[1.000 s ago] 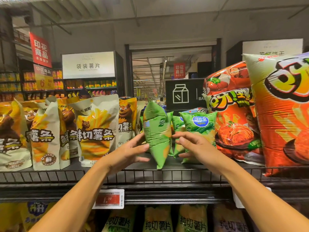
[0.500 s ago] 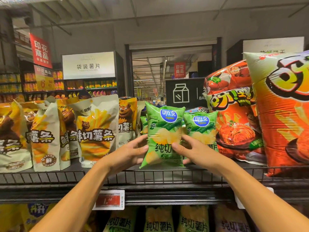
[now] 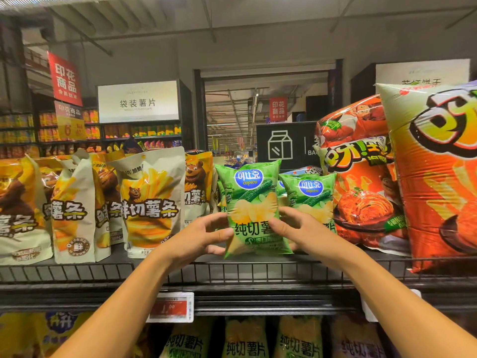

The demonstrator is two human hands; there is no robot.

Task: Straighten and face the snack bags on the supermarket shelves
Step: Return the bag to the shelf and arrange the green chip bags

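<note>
Both hands are on it: the left hand (image 3: 204, 235) pinches the left edge of the green chip bag (image 3: 254, 210), thumb across the front, while the right hand (image 3: 300, 229) grips the right edge the same way. The bag stands upright, long axis vertical, printed front facing out toward the aisle, its bottom at the front of the wire shelf (image 3: 77, 273). Just beside it on the right, a second green bag (image 3: 309, 195) faces front too. White-and-yellow fry bags (image 3: 151, 200) stand to the left, big orange bags (image 3: 361, 192) to the right.
</note>
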